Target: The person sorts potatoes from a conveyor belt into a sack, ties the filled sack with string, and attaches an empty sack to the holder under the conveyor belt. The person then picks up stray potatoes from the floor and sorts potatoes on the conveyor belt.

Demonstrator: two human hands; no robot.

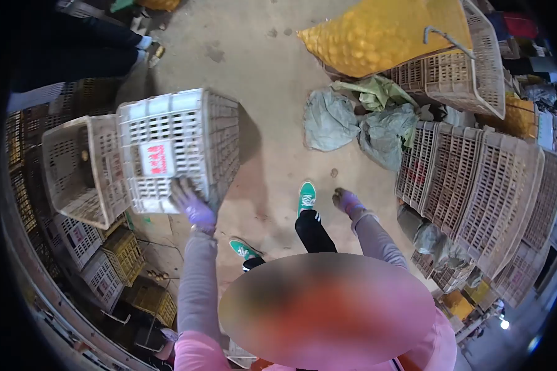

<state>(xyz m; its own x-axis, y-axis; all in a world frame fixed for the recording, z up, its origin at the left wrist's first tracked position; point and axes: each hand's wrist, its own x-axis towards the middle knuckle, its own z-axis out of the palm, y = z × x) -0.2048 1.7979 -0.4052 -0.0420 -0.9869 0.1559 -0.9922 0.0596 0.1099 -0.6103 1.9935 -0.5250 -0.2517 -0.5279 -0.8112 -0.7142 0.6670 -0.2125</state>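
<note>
A white slatted plastic crate [223,139] with a red-lettered label stands on the left part of the floor. My left hand [193,204], in a purple glove with dark, dirty fingers, lies against the crate's near lower corner. Its fingers are stretched out over the slats rather than wrapped round them. My right hand [348,201], gloved alike, hangs over the bare floor to the right of my green shoe. Its fingers are curled in, and I see nothing in them. A greyish open crate [68,164] stands directly left of the white one.
Stacked crates [470,185] line the right side. Crumpled grey-green sacks [331,120] lie on the floor before them. A full yellow mesh sack [377,37] rests by crates at the upper right. Another person's legs [99,49] are at upper left, and yellow crates [124,253] stand lower left.
</note>
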